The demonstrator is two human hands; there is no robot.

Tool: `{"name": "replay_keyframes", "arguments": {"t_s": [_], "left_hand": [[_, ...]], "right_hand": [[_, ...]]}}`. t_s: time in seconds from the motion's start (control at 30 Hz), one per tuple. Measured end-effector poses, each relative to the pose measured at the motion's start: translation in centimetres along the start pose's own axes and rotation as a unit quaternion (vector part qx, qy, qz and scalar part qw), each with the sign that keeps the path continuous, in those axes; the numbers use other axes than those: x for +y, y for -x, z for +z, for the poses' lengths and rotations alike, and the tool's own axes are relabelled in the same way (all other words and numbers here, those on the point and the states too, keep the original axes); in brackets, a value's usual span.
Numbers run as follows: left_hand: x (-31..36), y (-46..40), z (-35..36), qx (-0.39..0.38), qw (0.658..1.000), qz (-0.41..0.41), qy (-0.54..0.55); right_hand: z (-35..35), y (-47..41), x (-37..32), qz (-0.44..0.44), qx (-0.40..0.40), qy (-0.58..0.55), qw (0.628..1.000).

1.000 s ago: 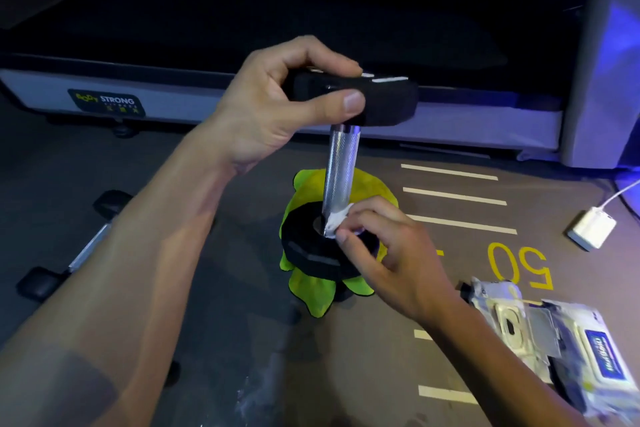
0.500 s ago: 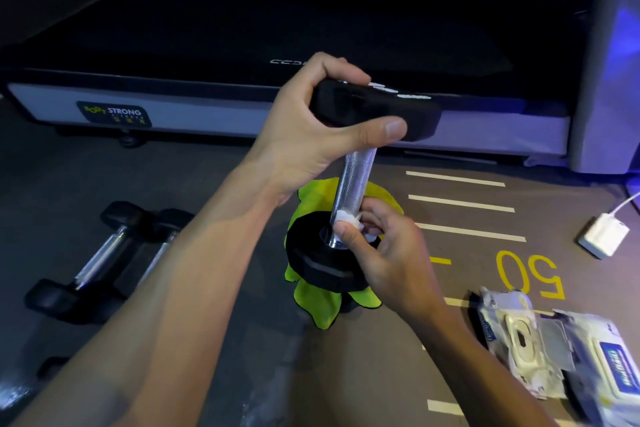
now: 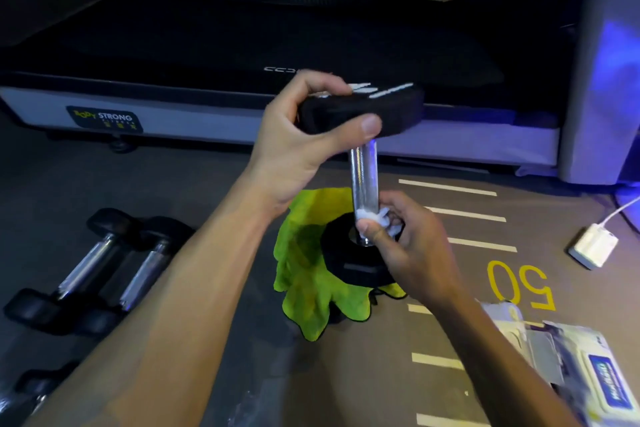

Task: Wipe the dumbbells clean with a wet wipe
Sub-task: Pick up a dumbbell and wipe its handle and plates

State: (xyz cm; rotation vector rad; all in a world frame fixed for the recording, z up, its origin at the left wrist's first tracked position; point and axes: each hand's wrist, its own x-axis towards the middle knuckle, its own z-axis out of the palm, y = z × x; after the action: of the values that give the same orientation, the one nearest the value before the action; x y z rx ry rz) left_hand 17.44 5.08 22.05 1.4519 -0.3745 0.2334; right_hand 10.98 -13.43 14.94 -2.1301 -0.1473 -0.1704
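A black dumbbell with a chrome handle (image 3: 363,177) stands upright on its lower head, which rests on a lime-green cloth (image 3: 304,274) on the floor. My left hand (image 3: 304,139) grips the upper head from the left, thumb across its front edge. My right hand (image 3: 405,246) pinches a crumpled white wet wipe (image 3: 377,218) round the bottom of the handle, just above the lower head.
Two more dumbbells (image 3: 104,267) lie side by side on the floor at the left. Wet-wipe packs (image 3: 568,364) lie at the lower right, a white charger (image 3: 594,246) at the right. A treadmill (image 3: 242,55) spans the back.
The view has shifted, bringing the two floor dumbbells into sight at the left. My right hand keeps the wipe low on the handle, wrapped more round it; my left hand still holds the top.
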Motion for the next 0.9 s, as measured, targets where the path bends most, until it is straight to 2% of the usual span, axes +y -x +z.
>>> {"name": "replay_keyframes", "arguments": {"t_s": [0.1, 0.2, 0.27, 0.33, 0.43, 0.53, 0.67, 0.9], "left_hand": [[0.5, -0.5, -0.1, -0.057, 0.996, -0.026, -0.060], [1.6, -1.3, -0.3, -0.108, 0.976, 0.016, -0.186], [1.9, -1.4, 0.2, -0.125, 0.966, 0.040, -0.224], [1.4, -1.4, 0.5, -0.122, 0.965, 0.056, -0.225], [1.0, -1.7, 0.5, -0.118, 0.966, 0.038, -0.226], [0.8, -2.0, 0.3, -0.102, 0.969, 0.035, -0.223], [0.5, -2.2, 0.4, -0.087, 0.972, 0.031, -0.215], [0.7, -1.9, 0.1, -0.090, 0.976, 0.026, -0.197]], "right_hand": [[0.3, 0.2, 0.7, -0.011, 0.007, -0.029, 0.999], [-0.2, 0.5, 1.2, -0.004, 0.015, -0.045, 0.999], [-0.8, 0.8, 1.7, 0.017, 0.022, -0.079, 0.997], [-1.3, 1.1, 1.8, 0.012, 0.018, -0.093, 0.995], [-2.0, 0.9, 1.5, -0.048, -0.004, -0.009, 0.999], [-2.0, -0.1, 0.9, -0.069, -0.019, 0.049, 0.996], [-0.5, -0.2, 0.6, -0.138, 0.040, 0.166, 0.976], [-1.3, -3.4, -2.7, -0.230, 0.172, 0.160, 0.944]]}}
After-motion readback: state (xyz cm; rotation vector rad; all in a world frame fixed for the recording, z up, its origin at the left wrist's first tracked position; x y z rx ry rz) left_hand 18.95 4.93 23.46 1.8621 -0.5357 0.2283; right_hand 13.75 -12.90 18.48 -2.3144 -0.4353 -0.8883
